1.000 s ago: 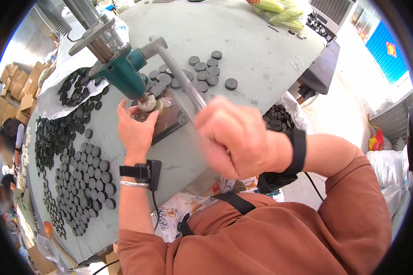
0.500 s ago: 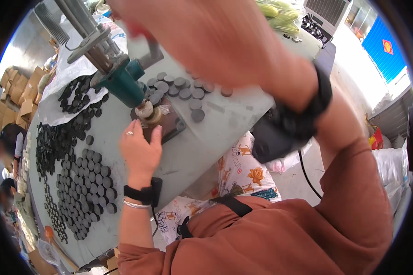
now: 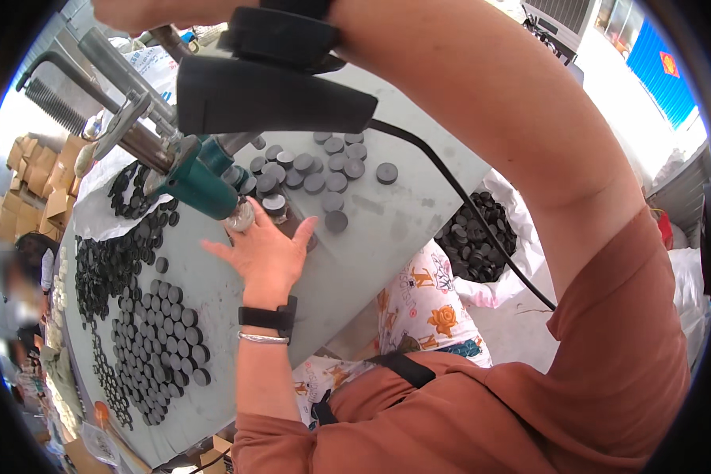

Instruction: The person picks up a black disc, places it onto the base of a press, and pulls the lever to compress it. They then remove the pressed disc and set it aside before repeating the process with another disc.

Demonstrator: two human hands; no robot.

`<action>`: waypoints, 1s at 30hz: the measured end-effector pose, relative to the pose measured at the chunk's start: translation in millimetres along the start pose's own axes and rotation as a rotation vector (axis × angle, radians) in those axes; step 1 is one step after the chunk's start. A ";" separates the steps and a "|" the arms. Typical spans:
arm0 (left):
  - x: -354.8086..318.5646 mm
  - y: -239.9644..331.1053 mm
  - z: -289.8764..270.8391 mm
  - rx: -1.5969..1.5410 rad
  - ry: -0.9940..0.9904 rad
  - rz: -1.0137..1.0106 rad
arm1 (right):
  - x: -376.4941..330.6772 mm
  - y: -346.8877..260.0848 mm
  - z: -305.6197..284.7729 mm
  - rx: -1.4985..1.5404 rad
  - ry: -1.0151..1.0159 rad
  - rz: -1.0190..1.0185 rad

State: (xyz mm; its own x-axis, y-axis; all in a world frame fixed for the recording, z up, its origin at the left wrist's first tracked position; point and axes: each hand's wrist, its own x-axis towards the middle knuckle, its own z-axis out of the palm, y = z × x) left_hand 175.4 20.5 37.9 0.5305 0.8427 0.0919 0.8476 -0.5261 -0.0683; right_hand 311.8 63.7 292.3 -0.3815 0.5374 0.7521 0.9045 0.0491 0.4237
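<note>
One green metal hand press stands at the table, with a single rounded tip wrapped in clear plastic at its lower end. Beyond it lie roughly twenty flat, round, dark grey discs, one of them apart on the right. Dozens more short black-and-grey cylinders cluster at the near left, too packed to count exactly, beside a heap of thin black pieces, also uncountable. One white sack of black pieces sits by the table's right edge.

The smooth pale grey tabletop bears dark smudges. Brown cardboard boxes are piled on the left, and a blue corrugated panel stands at the far right.

The left hand is spread wide, its index fingertip at the plastic-wrapped tip; whether they touch is unclear. One shiny-topped grey disc lies just beyond its fingers, near the press. The right hand is cut off by the upper edge, so its grip cannot be told; a grey metal rod shows just below it.
</note>
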 end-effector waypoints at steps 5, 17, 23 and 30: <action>20.1 25.8 -0.9 -0.031 -0.061 -0.086 | -4.1 -7.3 1.6 0.341 0.057 0.375; 70.7 72.4 12.0 0.032 -0.203 0.061 | 9.3 3.9 17.2 0.589 -0.093 0.264; 87.2 90.5 20.0 -0.359 -0.026 0.269 | 11.3 4.0 18.7 0.529 -0.066 0.259; -27.5 26.3 -12.3 -0.569 0.069 0.717 | 2.7 7.9 14.7 0.443 -0.068 0.192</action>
State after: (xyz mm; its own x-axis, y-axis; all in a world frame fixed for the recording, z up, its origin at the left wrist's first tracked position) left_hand 183.2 -17.9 45.8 0.9150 0.2939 0.2763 0.1825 -0.9125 0.3662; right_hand 320.7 77.9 290.2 -0.1997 0.6252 0.7545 0.9571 0.2895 0.0134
